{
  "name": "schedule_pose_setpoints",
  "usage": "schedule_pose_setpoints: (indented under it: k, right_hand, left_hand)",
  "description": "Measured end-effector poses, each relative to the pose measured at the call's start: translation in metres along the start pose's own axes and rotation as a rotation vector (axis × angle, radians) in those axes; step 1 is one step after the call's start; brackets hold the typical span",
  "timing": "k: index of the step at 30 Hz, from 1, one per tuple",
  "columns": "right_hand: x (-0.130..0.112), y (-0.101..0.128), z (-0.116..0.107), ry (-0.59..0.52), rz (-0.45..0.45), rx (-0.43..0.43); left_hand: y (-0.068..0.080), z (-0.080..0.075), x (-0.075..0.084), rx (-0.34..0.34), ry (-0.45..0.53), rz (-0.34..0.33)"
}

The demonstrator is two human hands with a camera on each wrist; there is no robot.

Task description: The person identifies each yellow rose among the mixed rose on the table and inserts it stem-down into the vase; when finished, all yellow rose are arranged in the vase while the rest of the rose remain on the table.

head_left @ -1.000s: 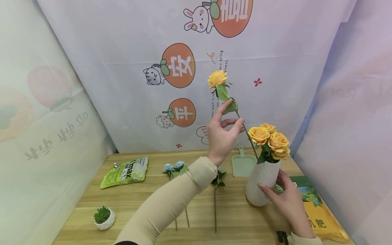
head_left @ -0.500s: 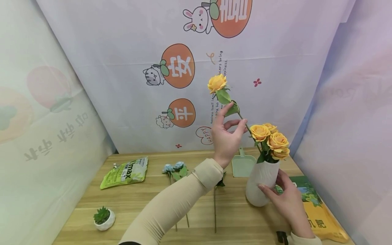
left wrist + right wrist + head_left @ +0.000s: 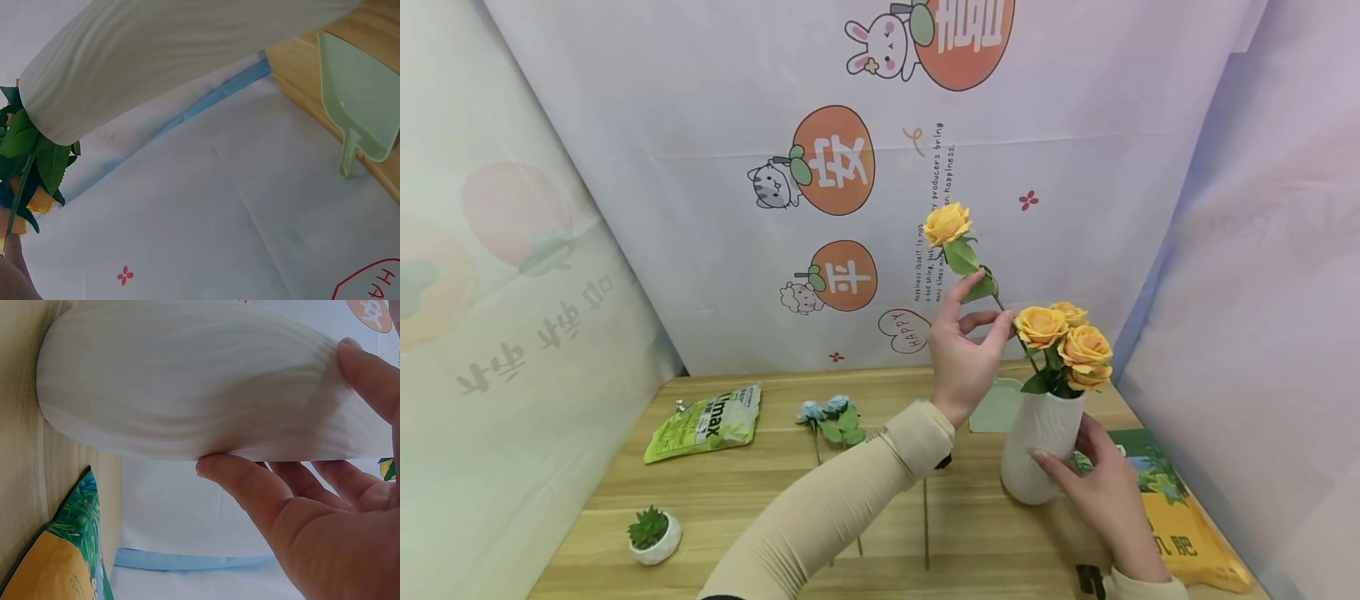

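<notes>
In the head view my left hand (image 3: 966,354) pinches the stem of a yellow rose (image 3: 947,224) between thumb and fingers. The stem slants down to the right, its lower end inside the mouth of a white ribbed vase (image 3: 1040,450). Several other yellow roses (image 3: 1084,348) stand bunched in that vase. My right hand (image 3: 1105,496) holds the vase from the right, thumb on the near side. The right wrist view shows its thumb and fingers spread around the vase wall (image 3: 187,381). Green leaves (image 3: 53,165) hang at the vase mouth in the left wrist view.
Blue roses (image 3: 824,408) lie on the wooden table (image 3: 760,508), beside another stem (image 3: 927,525). A pale green dustpan (image 3: 359,94) lies behind the vase. Also there are a green pouch (image 3: 706,423), a potted succulent (image 3: 655,535) and, at right, a yellow-green bag (image 3: 1187,533).
My left hand has moved down and to the right with the yellow rose, and the stem has sunk deeper into the vase. My right hand and the vase have stayed in place.
</notes>
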State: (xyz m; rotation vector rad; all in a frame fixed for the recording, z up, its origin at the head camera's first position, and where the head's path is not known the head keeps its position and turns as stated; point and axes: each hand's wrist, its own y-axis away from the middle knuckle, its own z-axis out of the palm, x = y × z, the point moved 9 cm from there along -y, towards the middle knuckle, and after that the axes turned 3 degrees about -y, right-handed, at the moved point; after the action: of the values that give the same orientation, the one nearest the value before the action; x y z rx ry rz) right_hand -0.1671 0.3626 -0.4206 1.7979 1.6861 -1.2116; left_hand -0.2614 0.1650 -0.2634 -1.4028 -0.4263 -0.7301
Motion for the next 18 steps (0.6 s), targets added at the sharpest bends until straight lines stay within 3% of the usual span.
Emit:
schedule_pose_setpoints:
  k: [8, 18]
  right_hand:
    - [0.000, -0.001, 0.000, 0.004, -0.006, 0.006]
    - [0.001, -0.001, 0.000, -0.017, 0.009, -0.003]
  left_hand:
    - [0.014, 0.004, -0.010, -0.014, 0.023, -0.034]
    - [0.032, 0.011, -0.025, -0.038, 0.008, -0.139]
